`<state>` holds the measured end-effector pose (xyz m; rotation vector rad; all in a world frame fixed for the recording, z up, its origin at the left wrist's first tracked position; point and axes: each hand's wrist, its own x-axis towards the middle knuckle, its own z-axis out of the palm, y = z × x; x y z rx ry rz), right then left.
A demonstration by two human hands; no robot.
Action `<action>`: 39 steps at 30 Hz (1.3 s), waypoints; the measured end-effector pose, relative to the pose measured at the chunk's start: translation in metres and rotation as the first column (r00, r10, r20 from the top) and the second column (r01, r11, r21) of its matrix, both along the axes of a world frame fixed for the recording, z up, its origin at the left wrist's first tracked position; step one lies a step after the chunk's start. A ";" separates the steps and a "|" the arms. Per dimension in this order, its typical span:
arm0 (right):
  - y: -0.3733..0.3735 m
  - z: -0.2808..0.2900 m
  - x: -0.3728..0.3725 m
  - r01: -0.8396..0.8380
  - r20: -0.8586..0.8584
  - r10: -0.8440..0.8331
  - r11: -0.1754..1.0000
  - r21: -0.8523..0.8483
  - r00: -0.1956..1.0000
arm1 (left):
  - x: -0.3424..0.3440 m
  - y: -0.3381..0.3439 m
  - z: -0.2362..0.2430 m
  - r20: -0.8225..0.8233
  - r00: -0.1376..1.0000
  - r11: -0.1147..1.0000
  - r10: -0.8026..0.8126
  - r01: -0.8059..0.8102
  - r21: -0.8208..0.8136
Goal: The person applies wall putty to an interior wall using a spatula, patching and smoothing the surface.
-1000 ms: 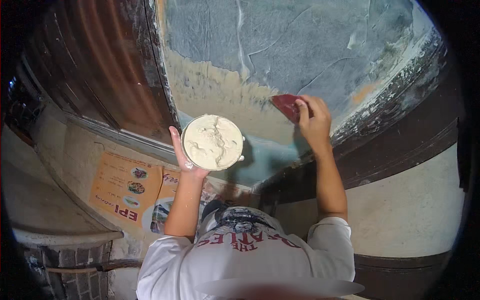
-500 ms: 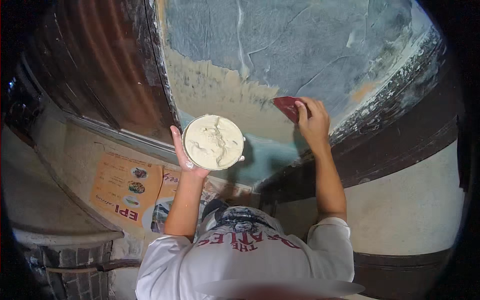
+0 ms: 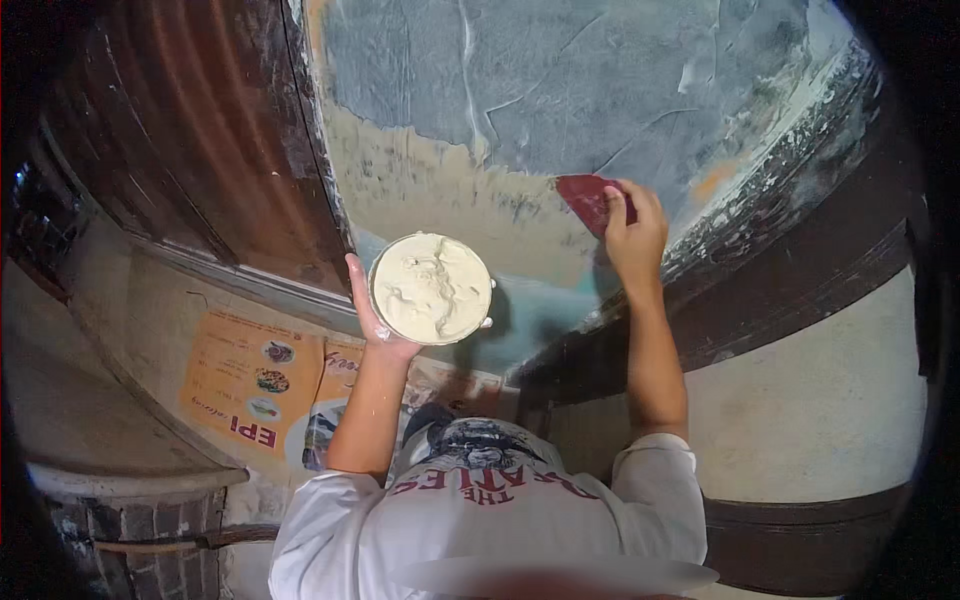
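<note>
Rightward, slightly farther from our tub of pale paste (image 3: 432, 289), we have shifted the red scraper (image 3: 582, 198). Above and right of the tub, it points its sharp corner up-left, long axis slanting down-right. Our right hand (image 3: 636, 232) pinches it tightly, hiding its far end; our left hand (image 3: 372, 330) cups the tub, thumb spread wide, fingers hidden behind.

Over on the left, a dark brown wooden panel (image 3: 200, 140) catches a dull, reddish sheen — near it lies an orange printed sheet (image 3: 225, 350). Pale ledge (image 3: 130, 484) over dark brickwork (image 3: 150, 520); rightward, a cream wall (image 3: 810, 410) between dark bands (image 3: 810, 540).
</note>
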<state>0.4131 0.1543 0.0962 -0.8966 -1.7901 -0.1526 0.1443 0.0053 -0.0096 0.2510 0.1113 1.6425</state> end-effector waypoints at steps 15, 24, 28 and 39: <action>-0.004 -0.069 -0.088 -0.703 -0.659 0.343 0.005 -0.711 0.669 | -0.027 -0.020 -0.017 0.015 0.979 0.979 0.204 -0.204 -0.007; -0.016 -0.107 -0.112 -0.781 -0.771 0.131 0.077 -0.619 0.624 | -0.062 -0.039 -0.021 0.008 0.966 0.966 0.257 -0.257 -0.033; -0.022 -0.116 -0.126 -0.769 -0.752 0.220 -0.011 -0.639 0.621 | -0.070 -0.037 -0.021 -0.024 0.976 0.977 0.214 -0.214 0.027; -0.057 -0.099 -0.176 -0.830 -0.835 -0.021 0.095 -0.549 0.550 | -0.134 -0.020 -0.031 -0.016 0.991 0.987 0.130 -0.131 -0.091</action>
